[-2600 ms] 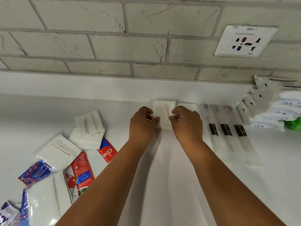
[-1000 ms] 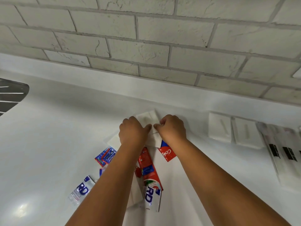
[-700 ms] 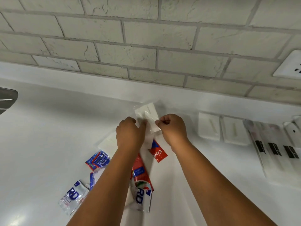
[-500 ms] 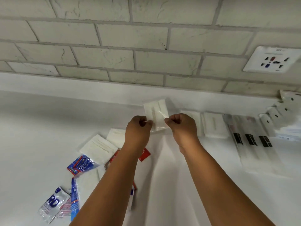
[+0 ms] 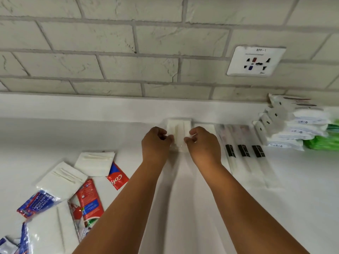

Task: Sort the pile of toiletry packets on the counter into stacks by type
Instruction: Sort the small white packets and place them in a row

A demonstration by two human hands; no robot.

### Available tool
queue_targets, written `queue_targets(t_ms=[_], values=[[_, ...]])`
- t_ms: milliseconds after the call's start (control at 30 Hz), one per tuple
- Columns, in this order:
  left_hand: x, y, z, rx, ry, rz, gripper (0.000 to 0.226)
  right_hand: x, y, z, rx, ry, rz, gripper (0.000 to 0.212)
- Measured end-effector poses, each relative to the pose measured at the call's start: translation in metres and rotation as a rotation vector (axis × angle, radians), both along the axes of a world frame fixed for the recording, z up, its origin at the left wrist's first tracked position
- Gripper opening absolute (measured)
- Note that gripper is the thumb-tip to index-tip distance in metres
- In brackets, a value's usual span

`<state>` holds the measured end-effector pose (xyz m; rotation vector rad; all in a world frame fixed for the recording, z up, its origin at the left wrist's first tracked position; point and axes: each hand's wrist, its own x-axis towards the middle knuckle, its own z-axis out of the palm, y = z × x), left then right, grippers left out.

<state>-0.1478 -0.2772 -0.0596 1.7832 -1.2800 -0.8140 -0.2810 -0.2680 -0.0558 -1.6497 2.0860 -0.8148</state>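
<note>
A white cotton-swab packet (image 5: 179, 131) sits at the back of the counter against the upstand, pinched at its left edge by my left hand (image 5: 156, 142) and at its right edge by my right hand (image 5: 203, 142). Another white packet (image 5: 203, 125) lies just right of it, partly hidden by my right hand. The loose pile at the left holds two more white swab packets (image 5: 94, 163) (image 5: 62, 177), red toothpaste sachets (image 5: 117, 177) (image 5: 87, 200) and blue sachets (image 5: 36, 201).
Three long clear toothbrush packets (image 5: 244, 153) lie side by side right of my hands. Stacked white packets (image 5: 293, 129) and green ones (image 5: 322, 142) fill the far right. A wall socket (image 5: 255, 61) sits on the brick wall above the white counter (image 5: 183, 198).
Both hands lifted a white swab packet off the left pile, carried it right and back, and now hold it down at the counter's back edge beside the other white packet.
</note>
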Motion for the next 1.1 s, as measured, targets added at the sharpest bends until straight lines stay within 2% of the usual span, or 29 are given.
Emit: queue_targets(t_ms=[167, 400, 567, 800, 933, 1100], values=[[0.0, -0.002, -0.011, -0.002, -0.07, 0.014, 0.021, 0.004, -0.003, -0.008, -0.008, 0.225, 0.054, 0.028], [0.002, -0.004, -0.015, -0.001, -0.086, 0.005, 0.021, 0.01, -0.002, -0.011, -0.009, 0.336, 0.053, 0.026], [0.003, -0.006, -0.014, 0.025, -0.081, -0.006, 0.024, 0.011, -0.003, -0.007, 0.018, 0.353, 0.049, 0.024], [0.023, 0.011, 0.009, -0.022, -0.091, 0.046, 0.031, 0.025, 0.008, 0.016, -0.052, 0.317, 0.065, 0.027], [0.066, 0.038, 0.028, -0.111, -0.075, 0.12, 0.028, 0.055, 0.024, 0.03, -0.074, 0.279, 0.137, 0.029], [0.135, 0.092, 0.045, -0.081, -0.156, 0.138, 0.024, 0.113, 0.063, 0.037, -0.089, 0.238, 0.301, 0.029]])
